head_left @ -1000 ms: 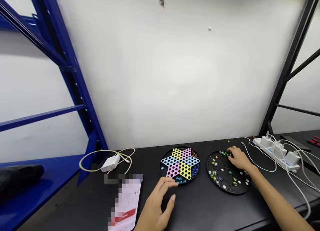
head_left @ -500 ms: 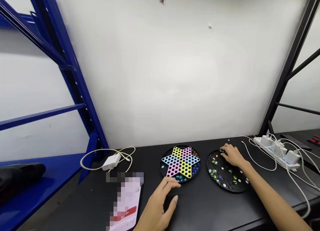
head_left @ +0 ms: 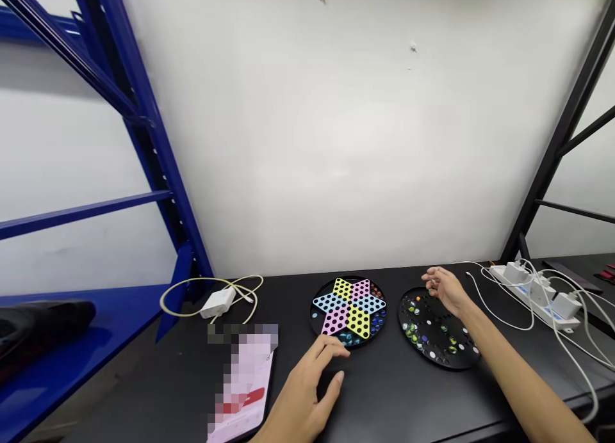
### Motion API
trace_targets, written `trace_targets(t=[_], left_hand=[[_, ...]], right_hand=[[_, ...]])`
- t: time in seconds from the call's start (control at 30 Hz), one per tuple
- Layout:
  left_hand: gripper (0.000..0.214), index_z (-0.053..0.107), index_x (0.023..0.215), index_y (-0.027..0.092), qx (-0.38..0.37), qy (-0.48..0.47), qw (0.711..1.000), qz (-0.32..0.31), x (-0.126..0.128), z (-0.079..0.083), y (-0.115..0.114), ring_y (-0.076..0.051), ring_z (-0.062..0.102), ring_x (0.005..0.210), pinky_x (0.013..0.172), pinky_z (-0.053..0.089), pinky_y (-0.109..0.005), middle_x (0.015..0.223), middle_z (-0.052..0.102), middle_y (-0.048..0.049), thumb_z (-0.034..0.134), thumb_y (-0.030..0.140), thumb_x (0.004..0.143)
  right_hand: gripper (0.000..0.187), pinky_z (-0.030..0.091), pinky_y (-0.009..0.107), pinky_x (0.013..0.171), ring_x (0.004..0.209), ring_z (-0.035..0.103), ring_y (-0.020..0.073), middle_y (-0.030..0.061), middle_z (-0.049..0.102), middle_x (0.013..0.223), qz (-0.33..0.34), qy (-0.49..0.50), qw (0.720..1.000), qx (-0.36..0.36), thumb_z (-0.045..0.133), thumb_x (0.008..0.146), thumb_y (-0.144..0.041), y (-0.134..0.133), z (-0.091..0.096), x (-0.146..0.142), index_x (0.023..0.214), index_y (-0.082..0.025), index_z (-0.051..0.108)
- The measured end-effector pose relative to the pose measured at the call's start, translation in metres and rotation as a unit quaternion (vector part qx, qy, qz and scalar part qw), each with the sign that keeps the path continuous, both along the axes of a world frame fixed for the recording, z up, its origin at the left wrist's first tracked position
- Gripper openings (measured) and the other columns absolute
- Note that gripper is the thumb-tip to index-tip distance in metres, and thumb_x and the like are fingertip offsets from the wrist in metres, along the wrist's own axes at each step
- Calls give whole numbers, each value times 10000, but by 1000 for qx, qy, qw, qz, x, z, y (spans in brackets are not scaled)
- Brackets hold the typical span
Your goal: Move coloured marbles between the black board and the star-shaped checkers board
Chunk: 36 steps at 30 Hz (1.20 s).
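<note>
We position our left hand [head_left: 307,380], fingers loosely bent, thumb spread and grasp vacant, at the near edge of the star board [head_left: 348,307]. We hold our right hand [head_left: 446,290], fingers partly curled, at the far rim of the round black tray [head_left: 427,314]; we cannot tell whether its fingertips grip anything. We see marbles [head_left: 412,331] scattered in the tray, which lies right of the board on the black table [head_left: 384,392].
</note>
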<state>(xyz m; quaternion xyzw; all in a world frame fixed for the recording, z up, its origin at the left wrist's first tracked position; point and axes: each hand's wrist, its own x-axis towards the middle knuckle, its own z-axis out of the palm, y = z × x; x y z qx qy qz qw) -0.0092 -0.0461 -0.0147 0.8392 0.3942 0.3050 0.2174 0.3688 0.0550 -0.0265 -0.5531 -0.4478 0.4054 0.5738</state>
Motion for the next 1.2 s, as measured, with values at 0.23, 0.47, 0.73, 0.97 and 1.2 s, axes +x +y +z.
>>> trace_targets(t=[0.23,0.47,0.73,0.97,1.2], left_hand=[[189,576,1079,281,-4,-10,1000,-5,1,4,-2,-175,612,1056,945,502,-271,1167,601,-33,481,230,924],[196,581,1082,270,-15,-15,1000,-8,2,5,-2,-186,608,1060,950,503,-291,1177,602,-46,487,219,917],[187,596,1051,271,-9,-21,1000,-5,3,7,-3,-183,624,1033,933,513,-284,1161,612,-41,501,212,901],[165,592,1042,274,-14,-17,1000,-7,3,8,-3,-168,623,1026,928,507,-261,1148,615,-30,498,225,916],[170,581,1057,266,-32,-13,999,-19,3,6,-3,-182,606,1050,944,493,-281,1168,600,-46,472,230,932]], right_hand=[[119,343,254,584,612,498,137,-32,538,656,66,-384,919,-56,503,808,-315,-24,-6,-26,873,-216,516],[236,369,295,689,866,640,235,106,659,991,97,-660,745,-10,325,995,-369,-38,-20,-39,1036,-197,483],[185,384,312,718,831,619,235,79,646,897,125,-611,782,18,371,983,-368,-37,-21,-32,953,-209,458],[356,311,242,505,520,359,115,-52,395,618,102,-233,967,18,425,919,-556,-35,-2,-27,771,-233,410],[376,93,181,378,436,179,50,-75,361,638,195,105,972,-81,563,842,-570,-48,7,-47,795,-225,421]])
